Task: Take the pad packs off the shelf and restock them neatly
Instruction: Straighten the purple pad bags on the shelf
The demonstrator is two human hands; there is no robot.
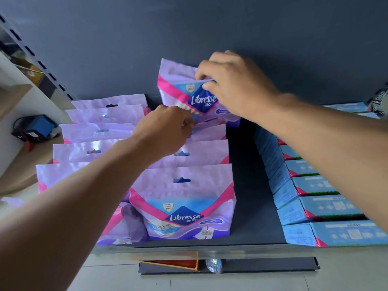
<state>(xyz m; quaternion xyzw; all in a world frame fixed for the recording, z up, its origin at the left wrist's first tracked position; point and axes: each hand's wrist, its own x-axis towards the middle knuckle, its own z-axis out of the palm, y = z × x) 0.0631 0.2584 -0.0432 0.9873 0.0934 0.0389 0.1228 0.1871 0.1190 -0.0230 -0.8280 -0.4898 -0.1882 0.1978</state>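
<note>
2 hands on rear pad pack (pixel 178 89): R hand (pixel 235 85) pinches top, L hand (pixel 165 127) grips bottom edge.

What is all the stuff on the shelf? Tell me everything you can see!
Raised pack: one, purple and pink, at the back of the right row, lifted above the others.
Other packs: about nine showing, purple and pink, upright in two rows on the left of the shelf.
Boxes: at least seven, blue, in a row on the right.
Shelf: one, dark, with a dark back wall.
Blue device: one, with black cables, off to the left on a pale surface.
Left hand: one, fingers curled at the top of a pack in the right row.
Right hand: one, pinching the raised pack's top.
</note>
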